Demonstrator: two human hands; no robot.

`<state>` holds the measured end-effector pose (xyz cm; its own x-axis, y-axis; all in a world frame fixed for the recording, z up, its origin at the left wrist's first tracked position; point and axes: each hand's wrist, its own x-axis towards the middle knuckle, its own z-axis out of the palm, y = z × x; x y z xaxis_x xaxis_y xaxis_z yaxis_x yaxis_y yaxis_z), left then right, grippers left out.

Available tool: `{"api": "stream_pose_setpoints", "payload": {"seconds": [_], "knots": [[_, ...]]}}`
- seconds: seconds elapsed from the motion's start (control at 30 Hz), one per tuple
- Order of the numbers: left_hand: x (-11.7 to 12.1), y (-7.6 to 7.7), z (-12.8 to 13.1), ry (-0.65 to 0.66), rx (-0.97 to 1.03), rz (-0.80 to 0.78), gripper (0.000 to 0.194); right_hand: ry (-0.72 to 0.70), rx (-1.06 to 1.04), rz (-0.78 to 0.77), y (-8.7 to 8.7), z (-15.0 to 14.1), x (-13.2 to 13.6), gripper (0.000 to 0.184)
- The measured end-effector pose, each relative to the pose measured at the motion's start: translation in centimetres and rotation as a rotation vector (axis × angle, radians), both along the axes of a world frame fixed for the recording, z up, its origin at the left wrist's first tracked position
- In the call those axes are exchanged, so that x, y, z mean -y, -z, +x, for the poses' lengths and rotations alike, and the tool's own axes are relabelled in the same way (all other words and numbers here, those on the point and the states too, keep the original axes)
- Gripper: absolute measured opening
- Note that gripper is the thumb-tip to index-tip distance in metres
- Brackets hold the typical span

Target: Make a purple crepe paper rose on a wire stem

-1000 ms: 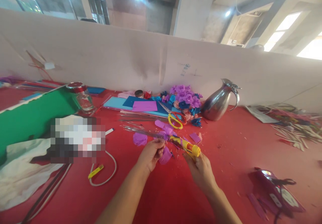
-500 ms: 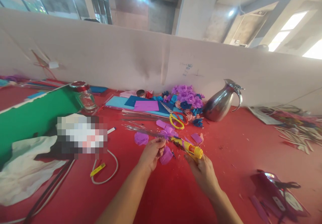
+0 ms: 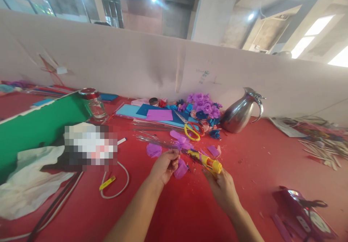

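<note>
My left hand (image 3: 164,165) is closed in a pinch on a purple paper petal (image 3: 181,168) just above the red table (image 3: 168,205). My right hand (image 3: 221,188) grips a yellow glue gun (image 3: 207,160) whose nozzle points left toward the petal. Thin metal wires (image 3: 152,141) lie just beyond my left hand, with more purple petals (image 3: 153,150) beside them.
Yellow-handled scissors (image 3: 191,130), blue and purple paper sheets (image 3: 152,113) and a heap of paper flowers (image 3: 202,107) lie farther back. A steel jug (image 3: 240,111) stands at right, a glass jar (image 3: 95,106) and green board (image 3: 32,124) at left. A white cable (image 3: 116,184) loops nearby.
The view has shifted slightly. Both hands stay together over the petal, with the glue gun drifting a little to the right and down.
</note>
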<state>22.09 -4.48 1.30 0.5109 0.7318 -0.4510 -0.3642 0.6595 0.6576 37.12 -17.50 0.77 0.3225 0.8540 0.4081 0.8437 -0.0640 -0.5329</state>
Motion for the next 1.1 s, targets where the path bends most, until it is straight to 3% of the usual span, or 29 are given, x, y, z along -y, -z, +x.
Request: {"api": "stream_pose_setpoints", "payload": {"seconds": [0.17,0.27,0.4,0.5,0.6,0.67,0.73,0.83,0.97,1.1], "knots": [[-0.3,0.2,-0.3,-0.115,0.043,0.060,0.011,0.233,0.141,-0.123,1.2,5.0,1.9,0.039],[-0.7,-0.2,-0.6,-0.215,0.088,0.107,0.015,0.370,0.323,-0.310,1.9,8.9,3.0,0.036],[-1.0,-0.9,-0.8,-0.295,0.122,0.177,0.016,0.421,0.474,-0.496,2.9,12.4,4.2,0.033],[-1.1,-1.0,-0.8,-0.294,0.118,0.186,0.018,0.440,0.484,-0.559,2.9,12.5,4.4,0.035],[-1.0,-0.8,-0.7,-0.253,0.101,0.192,0.019,0.474,0.519,-0.460,1.3,9.7,3.4,0.044],[-0.9,-0.6,-0.7,-0.216,0.072,0.210,0.018,0.317,0.486,-0.335,-0.3,6.4,1.9,0.045],[-0.9,-0.4,-0.6,-0.193,0.015,0.265,0.016,-0.093,0.415,-0.289,-1.8,2.8,-0.2,0.045],[-1.0,0.0,-0.5,-0.198,-0.105,0.401,0.014,-0.443,0.396,-0.343,-3.1,-1.4,-3.6,0.046],[-1.1,0.0,-0.7,-0.259,-0.162,0.441,0.016,-0.543,0.527,-0.454,-3.2,-3.2,-6.4,0.038],[-1.1,-0.4,-1.0,-0.311,-0.174,0.426,0.018,-0.593,0.548,-0.405,-2.9,-3.1,-6.5,0.027]]}}
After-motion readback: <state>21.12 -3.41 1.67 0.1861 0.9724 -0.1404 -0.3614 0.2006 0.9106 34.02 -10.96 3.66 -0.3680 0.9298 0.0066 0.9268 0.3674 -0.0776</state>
